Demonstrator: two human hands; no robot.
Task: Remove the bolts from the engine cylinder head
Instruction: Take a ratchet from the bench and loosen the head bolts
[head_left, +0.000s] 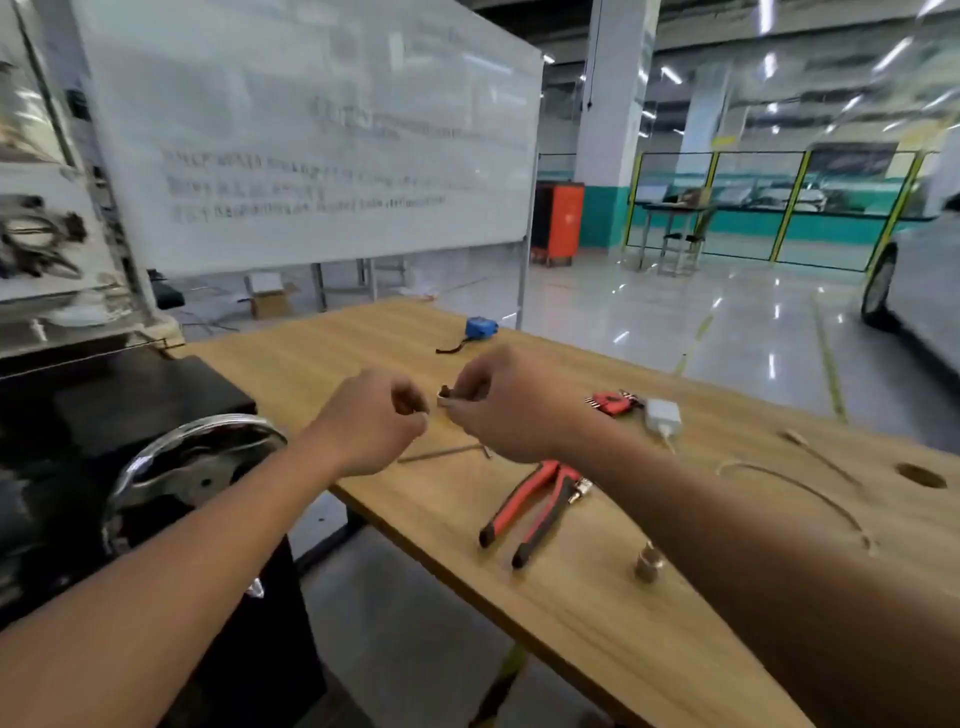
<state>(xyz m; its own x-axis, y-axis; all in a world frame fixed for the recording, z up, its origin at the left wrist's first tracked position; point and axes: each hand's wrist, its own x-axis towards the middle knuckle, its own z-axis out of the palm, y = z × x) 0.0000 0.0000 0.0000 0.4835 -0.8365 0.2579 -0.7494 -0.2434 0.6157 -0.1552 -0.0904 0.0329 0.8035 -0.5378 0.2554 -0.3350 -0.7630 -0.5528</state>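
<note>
Stands at a wooden table (597, 623), both forearms stretched out over it. Holds both hands raised just beyond the pliers (535, 504), up and to the left of their head, close together. Pinches a small metal piece (445, 399) in the right hand (498, 410), between thumb and curled fingers; too blurred to say whether it is a bolt. Curls the left hand (374, 421) loosely, fingertips turned toward the piece; cannot tell whether touching it or holding anything. Flat on the table below the hands, just left of the pliers' head, a thin L-shaped key (441, 454). The pliers themselves lying flat, red and black handles spread apart and pointing toward the near edge. Far beyond the pliers, a blue tape measure (480, 328) with a dark strap trailing from it. Beyond and right of the pliers, a red tool set (613, 402) just beside a white charger (662, 415); farther right of the pliers, a pale cable (800, 488) curving across the wood. Nearer than the pliers and to their right, a short metal socket (648, 564) standing upright. Well left of the pliers, off the table's edge, the black engine (130, 415) with a chrome wheel (197, 467) on its face; cylinder head and bolts not to be made out there. Far behind the pliers, a whiteboard (311, 130) with blurred writing, a red cabinet (558, 223), and part of a white car (924, 270) at the right.
</note>
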